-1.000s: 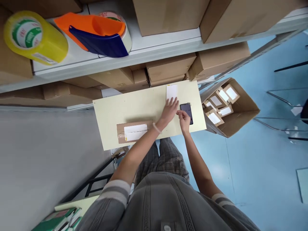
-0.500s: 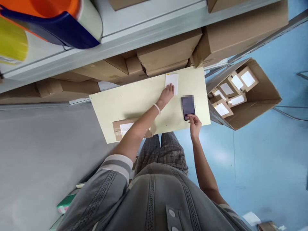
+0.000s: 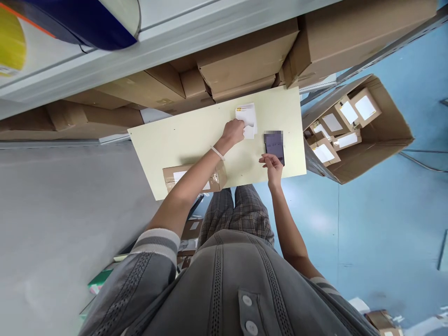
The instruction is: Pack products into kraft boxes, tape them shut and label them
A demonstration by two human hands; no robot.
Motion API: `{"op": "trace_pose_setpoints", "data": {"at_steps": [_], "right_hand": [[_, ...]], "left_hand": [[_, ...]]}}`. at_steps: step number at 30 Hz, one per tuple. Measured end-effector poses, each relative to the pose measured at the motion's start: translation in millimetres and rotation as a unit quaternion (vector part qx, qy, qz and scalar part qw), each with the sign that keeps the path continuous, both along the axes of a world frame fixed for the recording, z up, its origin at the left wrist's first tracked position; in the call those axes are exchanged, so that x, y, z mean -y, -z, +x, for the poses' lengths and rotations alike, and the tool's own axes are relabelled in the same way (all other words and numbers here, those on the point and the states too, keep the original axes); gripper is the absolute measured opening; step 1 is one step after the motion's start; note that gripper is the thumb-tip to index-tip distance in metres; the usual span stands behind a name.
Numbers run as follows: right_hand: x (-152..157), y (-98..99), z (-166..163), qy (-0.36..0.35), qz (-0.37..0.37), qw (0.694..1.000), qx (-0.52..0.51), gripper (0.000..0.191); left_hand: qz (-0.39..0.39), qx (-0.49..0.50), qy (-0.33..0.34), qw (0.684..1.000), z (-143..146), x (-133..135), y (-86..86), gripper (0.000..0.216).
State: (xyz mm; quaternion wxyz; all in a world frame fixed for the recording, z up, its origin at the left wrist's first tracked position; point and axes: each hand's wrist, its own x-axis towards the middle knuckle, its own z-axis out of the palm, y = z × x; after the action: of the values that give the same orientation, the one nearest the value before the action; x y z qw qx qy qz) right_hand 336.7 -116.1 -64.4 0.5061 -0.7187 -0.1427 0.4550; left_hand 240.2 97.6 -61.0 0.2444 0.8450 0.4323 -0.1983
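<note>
My left hand [image 3: 234, 131] is closed at the left edge of a small stack of white paper slips [image 3: 249, 112], gripping the top slip, whose lower part is bent up. A yellow mark shows on its upper edge. My right hand [image 3: 274, 169] hovers over the lower end of a dark phone [image 3: 275, 145] with a lit screen. Its fingers are loosely bent and apart, with nothing visible in them. Beneath my left forearm lies a taped cardboard box [image 3: 219, 176] with a white label, partly hidden by the arm.
The pale board [image 3: 189, 140] bears these things. To its right stands a large open carton [image 3: 381, 149] with several small labelled boxes [image 3: 364, 107] inside. Behind the board, big cardboard boxes [image 3: 245, 56] fill a shelf under a grey shelf beam [image 3: 168, 44].
My left hand has slid left and down off the middle of the slips and now grips the top one. My right hand has moved left and up from the phone's bottom edge.
</note>
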Motion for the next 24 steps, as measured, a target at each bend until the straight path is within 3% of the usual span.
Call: {"op": "trace_pose_setpoints", "data": {"at_steps": [5, 10, 13, 18, 22, 24], "right_hand": [[-0.9, 0.5, -2.2, -0.023, -0.011, 1.000, -0.002, 0.023], [-3.0, 0.1, -0.9, -0.041, -0.007, 0.999, 0.026, 0.022], [-15.0, 0.5, -0.4, -0.045, 0.011, 0.998, 0.048, 0.022], [-71.5, 12.0, -8.3, -0.059, 0.048, 0.996, 0.043, 0.022], [-133.5, 28.5, -14.7, -0.075, 0.061, 0.994, 0.059, 0.043], [-157.2, 35.7, -15.0, -0.106, 0.075, 0.989, 0.066, 0.042]], "left_hand": [[-0.001, 0.085, -0.095, 0.992, -22.9, 6.7, -6.0, 0.005], [0.000, 0.180, -0.179, 0.967, -42.5, 2.3, -18.6, 0.030], [0.015, 0.200, -0.211, 0.957, -52.7, 1.6, -31.8, 0.034], [0.017, 0.248, -0.244, 0.937, -71.3, 7.2, -47.0, 0.027], [0.033, 0.280, -0.272, 0.920, -85.9, 10.3, -51.1, 0.031], [0.044, 0.288, -0.293, 0.910, -92.9, 10.3, -53.4, 0.032]]}}
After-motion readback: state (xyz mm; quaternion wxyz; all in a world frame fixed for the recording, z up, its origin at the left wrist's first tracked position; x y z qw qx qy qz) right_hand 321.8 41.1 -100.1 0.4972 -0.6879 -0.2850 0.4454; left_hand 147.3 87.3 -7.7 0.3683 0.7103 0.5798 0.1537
